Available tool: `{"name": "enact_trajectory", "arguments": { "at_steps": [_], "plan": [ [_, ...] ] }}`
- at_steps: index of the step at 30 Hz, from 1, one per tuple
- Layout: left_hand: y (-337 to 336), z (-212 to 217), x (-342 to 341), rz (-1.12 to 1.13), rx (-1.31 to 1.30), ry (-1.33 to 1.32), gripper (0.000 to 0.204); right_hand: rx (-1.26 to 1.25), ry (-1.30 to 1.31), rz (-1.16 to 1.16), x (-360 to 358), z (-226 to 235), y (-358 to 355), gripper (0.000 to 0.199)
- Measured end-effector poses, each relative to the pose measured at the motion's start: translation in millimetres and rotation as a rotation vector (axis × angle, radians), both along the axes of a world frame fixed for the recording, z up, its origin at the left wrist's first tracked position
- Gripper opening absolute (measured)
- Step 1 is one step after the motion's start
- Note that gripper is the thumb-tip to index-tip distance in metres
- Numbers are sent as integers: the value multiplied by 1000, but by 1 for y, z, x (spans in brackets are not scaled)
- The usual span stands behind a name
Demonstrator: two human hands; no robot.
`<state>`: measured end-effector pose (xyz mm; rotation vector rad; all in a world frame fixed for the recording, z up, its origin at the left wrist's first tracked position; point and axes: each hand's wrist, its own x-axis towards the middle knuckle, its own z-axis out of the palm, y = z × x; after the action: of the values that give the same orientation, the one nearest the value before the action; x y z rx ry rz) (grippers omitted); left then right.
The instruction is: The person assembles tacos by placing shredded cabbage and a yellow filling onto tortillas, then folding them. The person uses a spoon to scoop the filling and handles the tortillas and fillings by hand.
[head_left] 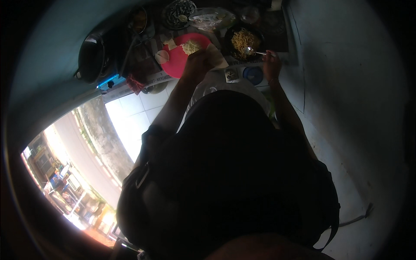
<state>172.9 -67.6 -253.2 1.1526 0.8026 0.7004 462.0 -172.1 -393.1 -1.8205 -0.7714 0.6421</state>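
Note:
My right hand (271, 66) is closed round the handle of a metal spoon (259, 53). The spoon's bowl rests in the noodles (243, 41), which fill a dark round dish at the back right. Over the near edge of a pink round plate (173, 61), my left hand (198, 65) grips a thin beige sheet (218, 58), perhaps a wrapper; its fingers are partly hidden. On that plate lie a pale shredded heap (191, 46), a small beige piece (170, 43) and a pale round piece (162, 56).
A dark pot (92, 56) stands on a stove with a blue-lit edge (108, 82) at the left. Behind the plate are a clear plastic bag (212, 19) and a patterned dark plate (178, 13). A blue round lid or tub (253, 75) sits near the front edge. A wall (346, 86) rises on the right.

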Motion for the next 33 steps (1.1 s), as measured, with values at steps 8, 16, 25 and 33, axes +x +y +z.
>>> {"name": "enact_trajectory", "arguments": {
  "at_steps": [8,16,25,33],
  "plan": [
    [-1,-9,2,27,-65,-77,22,-102,713,-157,-9,-52,-2,34],
    [0,-12,-3,-13,2,-11,27,-176,670,-48,-24,-65,-13,44],
    [0,0,0,-2,-48,28,25,-80,617,-190,-15,-77,-9,36],
    [1,1,2,-5,-26,0,24,-158,-109,91,-24,-156,-12,37]
  ]
}}
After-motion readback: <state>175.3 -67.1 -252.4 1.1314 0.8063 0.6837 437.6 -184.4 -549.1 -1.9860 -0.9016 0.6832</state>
